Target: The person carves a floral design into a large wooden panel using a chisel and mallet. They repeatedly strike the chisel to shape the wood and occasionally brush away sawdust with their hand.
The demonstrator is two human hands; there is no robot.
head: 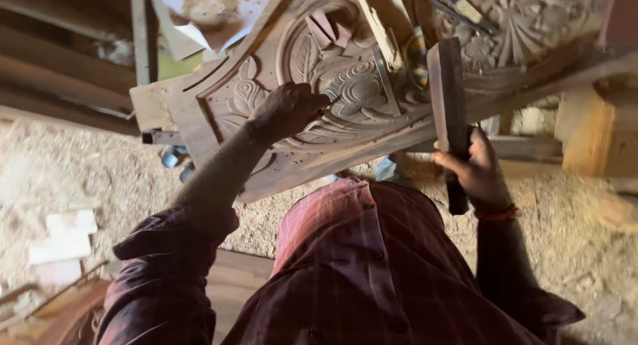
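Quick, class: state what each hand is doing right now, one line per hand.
Left hand: closed around a thin chisel, resting on the carved wooden panel.
Right hand: closed around a dark wooden mallet, held upright.

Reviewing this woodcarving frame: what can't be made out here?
Head view only:
- The chisel tip under the left hand: hidden by the fist, so its contact with the carved wooden panel is unclear.
- The wooden mallet grip: the right hand covers the handle.
- The panel's top right: cut off by the frame edge.
- Small tools lying on the panel: too small to identify.
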